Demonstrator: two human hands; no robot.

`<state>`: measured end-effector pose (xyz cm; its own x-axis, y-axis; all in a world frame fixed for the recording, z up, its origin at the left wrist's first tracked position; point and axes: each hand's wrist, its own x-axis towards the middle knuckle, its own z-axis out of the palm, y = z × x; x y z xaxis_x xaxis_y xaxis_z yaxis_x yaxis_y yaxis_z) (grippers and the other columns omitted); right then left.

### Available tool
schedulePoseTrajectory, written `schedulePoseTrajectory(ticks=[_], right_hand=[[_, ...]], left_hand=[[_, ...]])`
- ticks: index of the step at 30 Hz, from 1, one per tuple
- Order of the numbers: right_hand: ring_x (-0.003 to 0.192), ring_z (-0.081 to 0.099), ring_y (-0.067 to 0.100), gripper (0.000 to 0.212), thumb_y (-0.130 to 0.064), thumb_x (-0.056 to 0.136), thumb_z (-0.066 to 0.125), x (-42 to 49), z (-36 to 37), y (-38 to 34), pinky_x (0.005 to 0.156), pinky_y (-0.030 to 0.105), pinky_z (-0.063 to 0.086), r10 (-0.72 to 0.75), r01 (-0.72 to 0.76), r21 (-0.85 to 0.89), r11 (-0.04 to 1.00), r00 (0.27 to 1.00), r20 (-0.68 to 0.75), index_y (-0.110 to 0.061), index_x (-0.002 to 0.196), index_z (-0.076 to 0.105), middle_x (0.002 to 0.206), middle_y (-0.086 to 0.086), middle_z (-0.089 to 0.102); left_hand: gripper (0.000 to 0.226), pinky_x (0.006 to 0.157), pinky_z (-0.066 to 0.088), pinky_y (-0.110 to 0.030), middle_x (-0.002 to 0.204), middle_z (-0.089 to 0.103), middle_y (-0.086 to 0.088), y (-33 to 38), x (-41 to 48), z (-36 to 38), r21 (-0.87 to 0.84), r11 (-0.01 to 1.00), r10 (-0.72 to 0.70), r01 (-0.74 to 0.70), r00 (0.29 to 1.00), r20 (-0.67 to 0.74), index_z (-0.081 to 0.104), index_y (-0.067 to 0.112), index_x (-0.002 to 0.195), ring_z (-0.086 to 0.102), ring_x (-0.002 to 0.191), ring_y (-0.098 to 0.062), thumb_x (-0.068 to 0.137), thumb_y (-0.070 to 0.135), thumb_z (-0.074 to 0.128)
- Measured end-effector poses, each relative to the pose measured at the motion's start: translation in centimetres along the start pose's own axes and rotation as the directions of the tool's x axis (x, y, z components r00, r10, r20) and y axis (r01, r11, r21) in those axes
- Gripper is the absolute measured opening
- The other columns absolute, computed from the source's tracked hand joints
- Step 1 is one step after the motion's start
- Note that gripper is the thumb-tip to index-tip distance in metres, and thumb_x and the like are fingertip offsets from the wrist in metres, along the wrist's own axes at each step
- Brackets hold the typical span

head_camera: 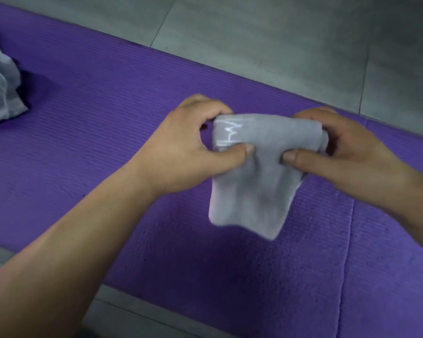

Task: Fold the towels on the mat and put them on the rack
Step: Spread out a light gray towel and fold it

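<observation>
Over the mat's middle: one small towel (254, 186), and both hands were on it!
Hands: two, bare, forearms coming in from the near edge.
Left hand (181, 142): curled round the towel's upper left corner, thumb (230, 154) pressed onto the front, fingers tucked behind.
Right hand (352, 152): gripped the upper right corner the same way, thumb (300, 158) in front, fingers hooked over the top.
Towel: grey, soft and fuzzy, doubled over along its top edge; a pale stitched mark showed near the left hand. Its lower part hung loose with rounded corners, a shadow beneath it on the mat.
Mat (95, 118): one, purple, foam-like, finely ribbed, with a crease line running across its right end.
Heap (0, 86): one crumpled grey pile at the mat's left edge, well apart from the hands; how many towels were in it could not be told.
Floor (279, 45): grey tiles with thin dark joints, beyond the mat's far edge.
</observation>
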<state>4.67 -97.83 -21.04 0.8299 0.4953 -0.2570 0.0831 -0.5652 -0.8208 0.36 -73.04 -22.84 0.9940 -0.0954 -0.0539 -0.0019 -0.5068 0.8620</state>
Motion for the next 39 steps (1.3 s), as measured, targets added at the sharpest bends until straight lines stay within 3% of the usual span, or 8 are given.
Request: schedulePoseTrajectory(ticks=[5,10,13,20,26,30,35,39], right_hand=[[0.108,0.070,0.020,0.025,-0.020,0.098,0.060,2.5,3.0,3.5,0.087,0.034,0.057,0.271,-0.196,0.592,0.782,0.962,-0.040,-0.013,0.121,0.063,0.116,0.005,0.073],[0.098,0.073,0.020,0.052,-0.049,0.085,0.072,7.4,7.0,8.5,0.080,0.047,0.061,0.512,-0.333,0.608,0.721,0.847,-0.143,-0.017,0.124,0.060,0.114,0.002,0.073],[0.100,0.073,0.020,0.076,-0.050,0.061,0.085,8.8,7.6,10.1,0.084,0.044,0.061,0.528,-0.312,0.627,0.714,0.828,-0.188,-0.023,0.126,0.057,0.117,0.000,0.072],[0.107,0.071,0.016,0.078,-0.024,0.080,0.075,9.8,8.0,11.0,0.091,0.046,0.059,0.454,-0.269,0.570,0.777,0.866,-0.210,-0.026,0.149,0.037,0.128,-0.001,0.066],[0.151,0.015,0.021,0.078,-0.036,0.096,0.063,7.9,7.9,10.0,0.119,0.030,0.015,0.175,-0.226,-0.124,0.966,0.928,-0.328,-0.033,0.159,0.018,0.166,-0.001,0.016],[0.155,-0.010,0.018,0.060,-0.046,0.103,0.040,7.0,7.9,10.5,0.121,0.033,0.001,-0.049,0.017,-0.471,0.882,0.997,-0.056,-0.035,0.158,0.022,0.169,-0.009,-0.004],[0.151,-0.028,0.019,0.064,-0.055,0.103,0.015,6.5,8.5,12.1,0.125,0.044,-0.005,0.027,0.031,-0.710,0.703,0.997,0.071,-0.035,0.160,-0.009,0.165,-0.009,-0.027],[0.149,-0.031,0.012,0.062,-0.054,0.104,0.024,7.0,8.0,12.0,0.120,0.038,-0.007,0.090,0.007,-0.614,0.789,0.988,0.126,-0.040,0.159,-0.003,0.162,-0.019,-0.029]], left_hand=[[0.033,0.058,0.049,-0.028,0.081,0.070,-0.003,-1.9,2.7,3.4,-0.382,0.890,-0.317,0.249,0.940,-0.126,0.062,0.018,0.099,0.061,0.068,-0.009,0.084,0.043,0.077],[0.065,0.071,0.049,-0.027,0.110,0.064,0.002,-7.4,5.0,7.6,-0.416,0.688,-0.675,0.595,0.735,-0.066,0.052,0.017,0.120,0.064,0.094,-0.011,0.078,0.060,0.077],[0.072,0.086,0.057,-0.034,0.104,0.065,0.005,-9.4,5.2,7.9,-0.320,0.706,-0.666,0.632,0.746,0.005,0.051,0.014,0.120,0.066,0.094,-0.010,0.071,0.052,0.085],[0.059,0.077,0.055,-0.033,0.105,0.068,0.001,-9.0,4.4,7.7,-0.216,0.703,-0.665,0.677,0.734,0.137,0.056,0.013,0.118,0.067,0.090,-0.014,0.078,0.053,0.073],[0.081,0.118,0.029,-0.048,0.158,0.028,-0.006,-9.1,0.6,10.6,0.070,0.934,-0.352,0.349,0.935,0.033,0.015,0.024,0.158,0.029,0.143,-0.028,0.094,0.053,0.057],[0.084,0.126,0.011,-0.045,0.169,-0.016,-0.006,-10.4,0.3,10.9,0.342,0.937,-0.119,0.071,0.985,0.121,-0.008,0.027,0.161,-0.008,0.156,-0.022,0.100,0.059,0.040],[0.086,0.127,-0.004,-0.044,0.167,-0.022,-0.013,-11.0,-0.5,12.0,0.506,0.858,-0.194,0.086,0.967,0.164,-0.017,0.021,0.159,-0.014,0.156,-0.024,0.098,0.066,0.023],[0.087,0.125,0.003,-0.045,0.169,0.005,-0.008,-10.0,0.6,11.3,0.377,0.905,-0.276,0.196,0.946,0.172,-0.003,0.025,0.161,0.001,0.156,-0.025,0.096,0.057,0.046]])
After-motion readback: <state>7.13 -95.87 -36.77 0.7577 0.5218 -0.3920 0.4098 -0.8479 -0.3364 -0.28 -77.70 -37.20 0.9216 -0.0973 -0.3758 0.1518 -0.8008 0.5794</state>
